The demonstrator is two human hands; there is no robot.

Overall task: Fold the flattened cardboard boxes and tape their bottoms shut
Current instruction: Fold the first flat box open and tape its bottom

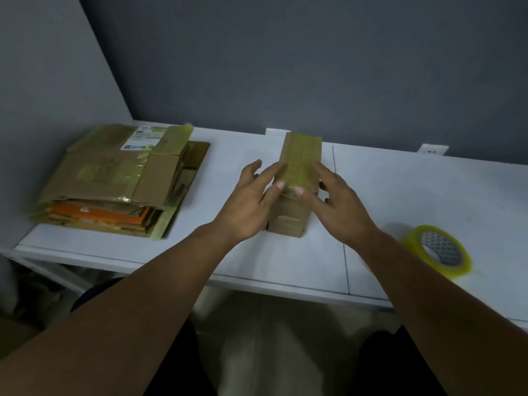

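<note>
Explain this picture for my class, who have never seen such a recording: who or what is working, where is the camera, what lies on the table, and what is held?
No machine here: a person works with two bare hands. The one picture comes from a camera worn on the person's head, looking forward and down, so both forearms reach in from below. On the white table stands a small folded cardboard box, its upper face covered with yellowish tape. The left hand and the right hand press on it from either side, fingers fairly straight, thumbs on the tape. Nothing is lifted. Left of it lies a stack of flattened boxes; right of it, apart, lies a tape roll.
</note>
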